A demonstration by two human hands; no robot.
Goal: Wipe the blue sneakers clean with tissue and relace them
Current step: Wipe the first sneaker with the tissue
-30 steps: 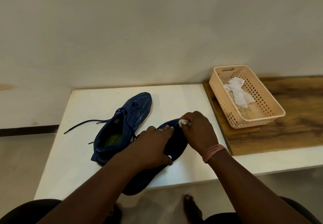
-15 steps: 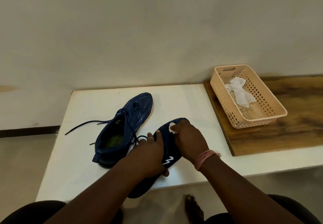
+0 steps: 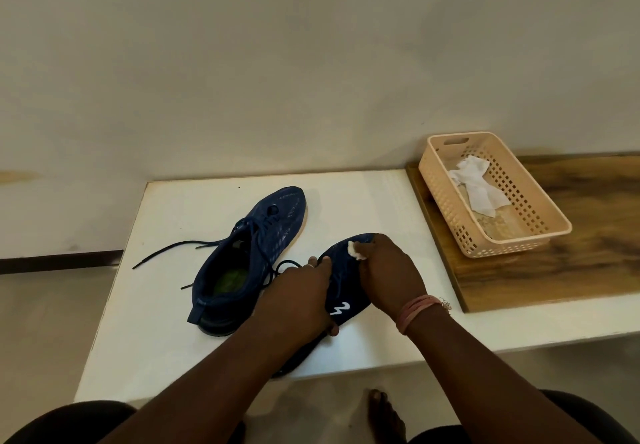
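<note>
A person's right hand [image 3: 388,274], fingers pinched on a wad of tissue [image 3: 356,250], has drawn back from the toe tip of the near blue sneaker [image 3: 341,300] onto its upper, suggesting the wiping stroke now runs heelward, while the left hand [image 3: 298,301] grips the shoe's side to steady it. The sneaker lies on the white table [image 3: 166,305], heel over the near edge, toe pointing up and right towards the basket [image 3: 519,236]. The second sneaker [image 3: 256,253] sits beside it, laces loose.

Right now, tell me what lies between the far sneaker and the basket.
In the head view, only bare white tabletop and the wooden board's edge lie between the far sneaker and the basket.
</note>
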